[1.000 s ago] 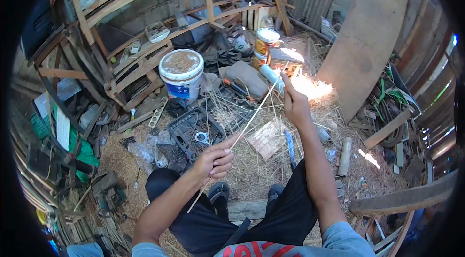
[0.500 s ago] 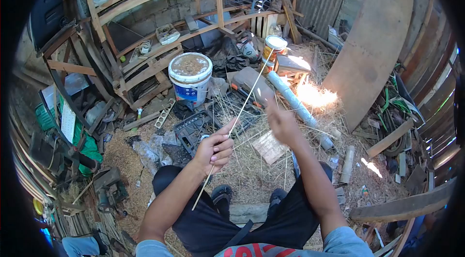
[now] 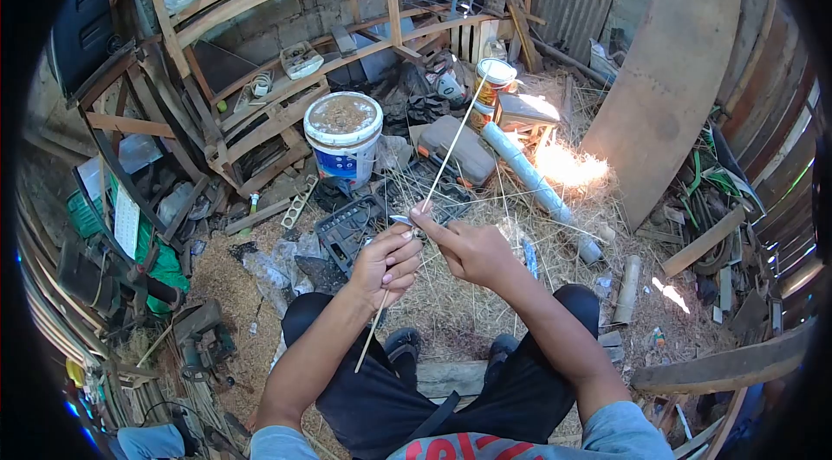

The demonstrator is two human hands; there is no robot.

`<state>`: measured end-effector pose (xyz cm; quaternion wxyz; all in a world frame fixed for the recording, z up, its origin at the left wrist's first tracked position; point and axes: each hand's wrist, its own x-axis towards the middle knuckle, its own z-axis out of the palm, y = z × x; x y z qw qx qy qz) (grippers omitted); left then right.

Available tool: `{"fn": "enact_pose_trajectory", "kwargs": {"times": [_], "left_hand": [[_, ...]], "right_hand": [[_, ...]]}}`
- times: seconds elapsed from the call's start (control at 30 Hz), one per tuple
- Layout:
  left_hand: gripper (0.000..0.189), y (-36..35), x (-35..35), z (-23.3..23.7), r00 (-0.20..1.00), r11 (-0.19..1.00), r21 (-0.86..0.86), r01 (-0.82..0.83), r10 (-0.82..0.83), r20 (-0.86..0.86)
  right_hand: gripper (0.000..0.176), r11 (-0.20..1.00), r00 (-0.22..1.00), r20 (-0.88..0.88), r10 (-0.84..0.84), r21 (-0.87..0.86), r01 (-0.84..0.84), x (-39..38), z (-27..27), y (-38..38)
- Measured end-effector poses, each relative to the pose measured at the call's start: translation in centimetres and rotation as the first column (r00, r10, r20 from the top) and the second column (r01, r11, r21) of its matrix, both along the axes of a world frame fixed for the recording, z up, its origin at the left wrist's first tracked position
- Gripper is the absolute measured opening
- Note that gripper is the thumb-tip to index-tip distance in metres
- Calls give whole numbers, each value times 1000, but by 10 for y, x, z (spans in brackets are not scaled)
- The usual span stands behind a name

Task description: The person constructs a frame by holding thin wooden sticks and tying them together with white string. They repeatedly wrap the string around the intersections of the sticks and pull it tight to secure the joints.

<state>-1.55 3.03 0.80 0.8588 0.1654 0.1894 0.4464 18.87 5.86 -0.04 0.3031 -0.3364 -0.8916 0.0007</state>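
Note:
A long, thin pale stick (image 3: 453, 151), like a bamboo strip, slants up and away from me between my knees. My left hand (image 3: 390, 262) is closed around its lower part, and the tail end pokes out below the fist. Just above that, my right hand (image 3: 472, 248) is closed with thumb and forefinger at the stick. A short knife blade (image 3: 400, 220) shows beside the right fingertips, lying against the stick. Behind the right hand a blue-and-white handle (image 3: 529, 257) sticks out. The right palm hides the middle of the knife.
Shavings cover the ground. Ahead stand a white bucket (image 3: 343, 135), a grey tool case (image 3: 457, 152), an open black case (image 3: 347, 230) and a light-blue pipe (image 3: 542, 183). A wooden frame (image 3: 286, 1) is at the back, a large board (image 3: 672, 70) at the right.
My right hand has come back from farther out, in a blur, to the stick just above my left hand. The left hand keeps its hold with little movement.

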Motion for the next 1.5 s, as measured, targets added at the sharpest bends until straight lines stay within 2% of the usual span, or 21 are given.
{"fn": "enact_pose_trajectory", "kwargs": {"times": [0.07, 0.17, 0.23, 0.3, 0.4, 0.43, 0.5, 0.57, 0.6, 0.67, 0.73, 0.77, 0.87, 0.9, 1.0, 1.1, 1.3, 1.4, 1.47, 1.5], "left_hand": [[50, -2, 1, 1, 1000, 999, 38, 13, -12, -23], [55, -8, 4, 2, 995, 991, 102, 91, -85, -59], [57, -17, 5, -2, 982, 981, 114, 158, -143, -126], [57, -21, 3, -5, 967, 969, 98, 226, -212, -142], [56, -20, -3, -15, 953, 955, 67, 290, -281, -116], [56, -19, -5, -17, 955, 955, 57, 289, -284, -89], [56, -18, -7, -14, 969, 969, 28, 246, -245, -37], [56, -16, -4, -8, 986, 986, -14, 166, -165, 19], [57, -13, -4, -7, 988, 989, -3, 151, -151, 33], [59, -8, -3, -6, 990, 992, 17, 128, -129, 57], [45, -5, 1, -3, 995, 995, 11, 99, -100, 29], [40, -4, 2, -2, 995, 996, 10, 94, -94, 26], [39, -3, 2, -5, 996, 996, 15, 92, -92, 8], [41, -3, 1, -6, 995, 995, 23, 95, -95, 0], [49, -5, 4, 0, 994, 996, 37, 84, -81, -70], [55, -10, 4, 5, 985, 991, 72, 113, -103, -136], [56, -12, 2, 3, 972, 983, 120, 137, -110, -208], [57, -22, 0, 3, 943, 974, 120, 194, -152, -296], [56, -32, -1, -2, 926, 966, 100, 240, -197, -321], [56, -37, -2, -6, 922, 962, 83, 260, -222, -316]], "right_hand": [[66, 999, 999, -22, -43, 3, 43, 1, 0, 1], [65, 992, 969, -216, -119, 4, 123, 18, -8, 29], [54, 975, 927, -307, -213, 0, 224, 45, -4, 50], [47, 918, 857, -338, -389, -216, 331, 83, -7, 71], [44, 792, 667, -429, -610, -365, 490, 128, -11, 98], [44, 804, 632, -499, -593, -331, 493, 149, -30, 114], [44, 799, 556, -577, -599, -383, 463, 154, -44, 124], [43, 748, 482, -574, -662, -543, 381, 130, -34, 103], [42, 805, 596, -556, -579, -504, 313, 114, -32, 94], [41, 940, 820, -501, -277, -319, 122, 70, -14, 63], [47, 985, 937, -348, 29, -148, -85, 30, 1, 26], [53, 980, 960, -256, 117, -127, -153, 19, 1, 15], [62, 973, 985, -137, 108, -191, -133, 13, 9, 6], [63, 986, 987, -127, 101, -122, -116, 16, 9, 9], [64, 996, 997, -49, 52, -63, -55, 20, 12, 8], [62, 999, 998, -36, -47, -15, 47, 27, 12, 13], [59, 997, 993, -93, -72, -30, 69, 40, 10, 27], [58, 971, 944, -238, -228, 17, 239, 75, -3, 60], [50, 831, 777, -295, -556, -239, 503, 117, 1, 80], [45, 791, 697, -375, -611, -310, 527, 138, 5, 86]]}}
